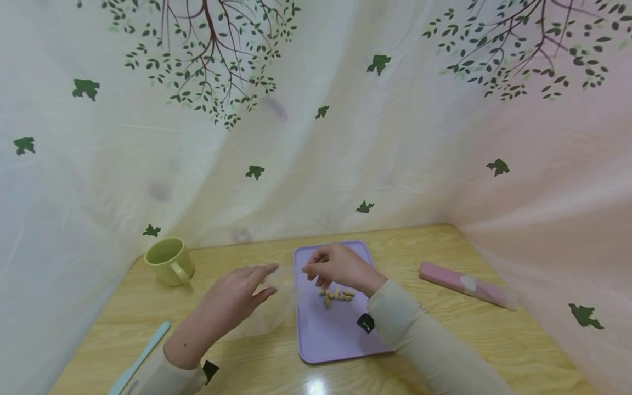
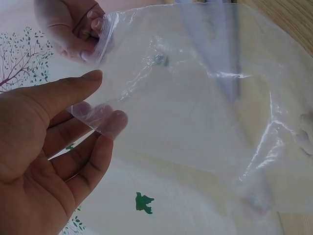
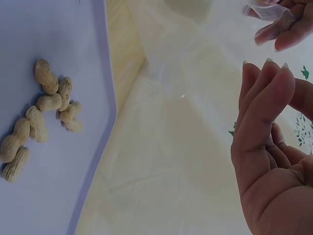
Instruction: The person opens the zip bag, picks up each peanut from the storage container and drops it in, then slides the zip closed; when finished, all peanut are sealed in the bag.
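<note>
A clear plastic zip bag (image 2: 171,112) is held up between both hands, its sheet hanging beside the tray in the head view. My right hand (image 1: 340,267) pinches the bag's zip edge, as the left wrist view shows. My left hand (image 1: 232,299) has its thumb apart from its fingers. Through the film in the left wrist view, fingertips (image 2: 117,122) touch a corner of the bag. Under the right hand, several unshelled peanuts (image 1: 337,295) lie on a purple tray (image 1: 323,340); the right wrist view shows these peanuts (image 3: 36,117) closely.
A green mug (image 1: 170,261) stands at the back left of the wooden table (image 1: 276,367). A pale blue knife-like utensil (image 1: 143,356) lies at the left front. To the right of the tray is a pink, oblong wrapped pack (image 1: 466,285). A patterned curtain surrounds the table.
</note>
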A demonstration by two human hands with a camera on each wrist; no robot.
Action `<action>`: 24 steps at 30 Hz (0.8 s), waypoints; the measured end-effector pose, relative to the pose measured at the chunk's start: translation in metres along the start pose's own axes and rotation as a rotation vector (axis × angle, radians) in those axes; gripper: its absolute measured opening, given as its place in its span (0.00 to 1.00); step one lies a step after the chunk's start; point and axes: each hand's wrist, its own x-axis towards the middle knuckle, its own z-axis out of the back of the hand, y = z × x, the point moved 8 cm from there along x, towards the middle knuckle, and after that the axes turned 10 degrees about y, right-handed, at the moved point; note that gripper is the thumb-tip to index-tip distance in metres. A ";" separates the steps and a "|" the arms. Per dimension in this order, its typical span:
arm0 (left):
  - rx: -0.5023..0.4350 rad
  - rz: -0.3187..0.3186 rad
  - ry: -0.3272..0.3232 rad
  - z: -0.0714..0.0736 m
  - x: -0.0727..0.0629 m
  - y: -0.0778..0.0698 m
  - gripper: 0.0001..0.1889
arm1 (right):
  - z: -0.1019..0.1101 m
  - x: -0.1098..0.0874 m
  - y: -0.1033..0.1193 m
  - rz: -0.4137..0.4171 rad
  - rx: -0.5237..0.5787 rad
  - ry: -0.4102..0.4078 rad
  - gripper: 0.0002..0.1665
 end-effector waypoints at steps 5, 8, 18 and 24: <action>-0.005 0.005 0.011 0.000 0.001 0.000 0.27 | 0.006 -0.004 -0.004 -0.004 0.012 -0.006 0.14; -0.005 0.005 0.010 0.001 0.001 -0.001 0.27 | 0.009 -0.006 -0.006 -0.005 0.018 -0.010 0.13; -0.007 0.011 0.007 0.002 0.000 -0.001 0.27 | 0.022 -0.006 -0.027 -0.009 0.014 -0.033 0.14; -0.010 0.007 0.010 0.002 0.000 0.000 0.27 | 0.031 0.000 -0.053 -0.073 -0.006 -0.053 0.10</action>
